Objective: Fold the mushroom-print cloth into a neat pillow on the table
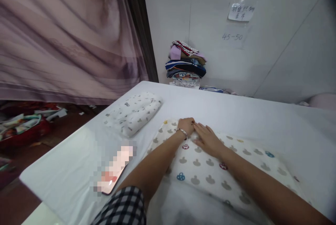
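Note:
A white cloth (195, 179) printed with grey, blue and red mushroom-like shapes lies spread and partly folded on the white-covered table. At its far edge, my left hand (186, 125) is closed on the fabric, its fingers bent and partly hidden; a bracelet circles the wrist. Right beside it, my right hand (210, 141) lies open and palm down on the same cloth, fingertips touching or nearly touching the left hand. To the left rests a folded white cloth (133, 111) with small dark prints.
A phone (115, 169), mostly pixelated, lies on the table (65, 169) left of my left forearm. Several folded fabrics form a stack (186, 64) behind the table by the wall. A pinkish curtain (68, 35) hangs at the left, with a red container (28, 130) of cloths below it.

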Action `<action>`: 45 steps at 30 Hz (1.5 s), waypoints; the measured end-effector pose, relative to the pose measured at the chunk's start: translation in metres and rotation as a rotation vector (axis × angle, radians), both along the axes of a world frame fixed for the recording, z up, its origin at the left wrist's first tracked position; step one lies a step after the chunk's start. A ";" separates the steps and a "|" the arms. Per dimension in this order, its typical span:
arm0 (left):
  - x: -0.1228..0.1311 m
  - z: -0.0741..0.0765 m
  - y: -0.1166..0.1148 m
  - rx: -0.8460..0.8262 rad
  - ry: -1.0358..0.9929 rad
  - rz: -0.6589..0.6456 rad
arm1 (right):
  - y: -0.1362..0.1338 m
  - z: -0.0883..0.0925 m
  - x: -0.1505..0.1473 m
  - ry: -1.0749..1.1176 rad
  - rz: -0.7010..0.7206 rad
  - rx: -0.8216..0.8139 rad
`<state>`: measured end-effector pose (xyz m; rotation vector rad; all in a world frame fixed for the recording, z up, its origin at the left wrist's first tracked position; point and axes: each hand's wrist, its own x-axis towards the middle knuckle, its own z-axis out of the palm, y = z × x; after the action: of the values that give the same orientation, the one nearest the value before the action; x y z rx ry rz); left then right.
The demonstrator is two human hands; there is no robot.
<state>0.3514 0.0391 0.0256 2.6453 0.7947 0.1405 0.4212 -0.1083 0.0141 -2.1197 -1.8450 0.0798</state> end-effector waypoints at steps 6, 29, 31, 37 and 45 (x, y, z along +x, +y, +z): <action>0.000 0.010 0.017 0.008 0.091 -0.063 | -0.001 -0.015 0.000 -0.046 -0.044 -0.069; -0.055 0.022 0.072 0.206 0.155 0.101 | 0.001 -0.010 0.002 0.010 -0.028 -0.117; -0.051 0.023 0.069 0.321 0.107 0.125 | 0.001 -0.007 0.002 0.031 -0.027 -0.130; -0.036 0.002 0.020 0.395 0.025 -0.240 | 0.004 -0.003 0.001 0.055 -0.040 -0.099; -0.036 -0.022 0.014 0.332 0.100 -0.265 | -0.022 0.015 0.012 0.155 -0.064 -0.140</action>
<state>0.3157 0.0530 0.0035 3.0634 0.4752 0.0742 0.4332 -0.1307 0.0287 -2.1949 -1.7265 0.3567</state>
